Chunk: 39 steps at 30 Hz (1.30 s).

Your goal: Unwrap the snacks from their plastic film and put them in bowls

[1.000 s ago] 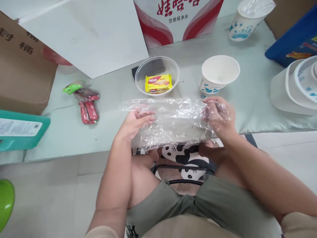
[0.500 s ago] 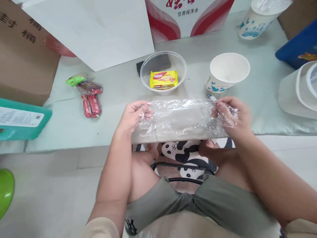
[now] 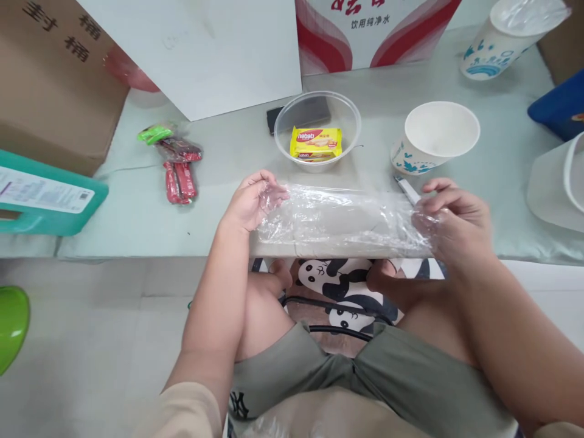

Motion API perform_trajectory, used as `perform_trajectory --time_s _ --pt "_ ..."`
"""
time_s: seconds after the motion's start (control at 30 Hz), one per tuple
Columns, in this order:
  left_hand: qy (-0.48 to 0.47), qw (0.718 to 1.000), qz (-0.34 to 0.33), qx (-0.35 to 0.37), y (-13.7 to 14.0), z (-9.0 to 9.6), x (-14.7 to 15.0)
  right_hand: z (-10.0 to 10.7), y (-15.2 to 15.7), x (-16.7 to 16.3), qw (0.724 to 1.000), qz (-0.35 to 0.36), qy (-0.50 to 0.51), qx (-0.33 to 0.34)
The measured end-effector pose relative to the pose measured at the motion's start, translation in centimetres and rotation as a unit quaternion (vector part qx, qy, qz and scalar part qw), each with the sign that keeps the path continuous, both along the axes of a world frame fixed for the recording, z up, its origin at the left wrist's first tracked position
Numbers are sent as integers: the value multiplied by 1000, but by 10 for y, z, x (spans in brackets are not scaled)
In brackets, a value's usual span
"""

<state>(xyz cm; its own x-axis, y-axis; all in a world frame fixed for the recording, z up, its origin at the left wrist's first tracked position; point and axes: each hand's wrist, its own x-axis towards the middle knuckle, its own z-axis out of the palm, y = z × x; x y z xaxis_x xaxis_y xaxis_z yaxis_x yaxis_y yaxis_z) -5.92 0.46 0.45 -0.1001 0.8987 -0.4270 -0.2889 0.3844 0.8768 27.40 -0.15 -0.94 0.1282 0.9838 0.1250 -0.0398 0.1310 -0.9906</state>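
The left hand [image 3: 250, 202] and right hand [image 3: 464, 226] have moved farther apart, fingers pinching the clear film [image 3: 342, 213], so it spreads wider.

White tub [image 3: 554, 185] cropped right, green object [image 3: 13, 328] cropped left

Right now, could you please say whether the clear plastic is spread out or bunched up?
Spread out, though wrinkled: the clear plastic extends from the left hand to the right hand.

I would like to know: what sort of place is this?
Probably an ordinary indoor room, perhaps at home. A cloth-covered table holds paper cups and a clear bowl with a yellow snack packet inside.
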Motion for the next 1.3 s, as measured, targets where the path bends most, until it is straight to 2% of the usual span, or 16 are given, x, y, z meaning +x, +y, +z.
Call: perform_trajectory --time_s 0.1,0.2,0.37,0.5,0.57,0.67,0.7,0.77,0.83,0.93,1.03,1.1,1.13,1.23,1.3 --pt "0 1000 -9 -6 3 -2 -1 0 5 -1 999 -31 23 -26" --pt "8 1000 -14 -9 7 -5 -3 -4 8 1 999 -29 12 -22" --pt "63 998 -21 7 5 -9 -2 -4 4 3 992 -29 -117 35" --pt "111 991 -64 32 0 -7 -1 0 0 15 966 56 -241 75" --pt "127 987 -86 42 -1 -6 -2 0 0 23 958 84 -251 105" --pt "127 981 -133 54 -2 -5 -5 0 2 30 962 23 -208 174" --pt "119 979 -154 54 -2 -4 -5 0 4 28 967 6 -188 171" --pt "99 974 -198 48 -2 -3 -4 2 6 18 986 33 -130 94" --pt "84 965 -244 41 -1 -3 1 4 8 -1 990 130 -56 -30" --pt "67 947 -312 38 0 -4 12 7 8 -35 946 280 -1 -163" --pt "55 935 -348 40 1 -5 22 5 3 -59 891 384 -52 -235" --pt "68 940 -330 48 0 -5 24 4 -1 -63 870 417 -111 -239" --pt "83 948 -303 55 0 -4 23 3 -2 -62 870 415 -136 -228" --pt "126 977 -152 82 -1 -4 18 1 -2 -49 909 339 -156 -187" --pt "116 988 -44 92 -4 -5 19 0 1 -41 936 273 -136 -173"
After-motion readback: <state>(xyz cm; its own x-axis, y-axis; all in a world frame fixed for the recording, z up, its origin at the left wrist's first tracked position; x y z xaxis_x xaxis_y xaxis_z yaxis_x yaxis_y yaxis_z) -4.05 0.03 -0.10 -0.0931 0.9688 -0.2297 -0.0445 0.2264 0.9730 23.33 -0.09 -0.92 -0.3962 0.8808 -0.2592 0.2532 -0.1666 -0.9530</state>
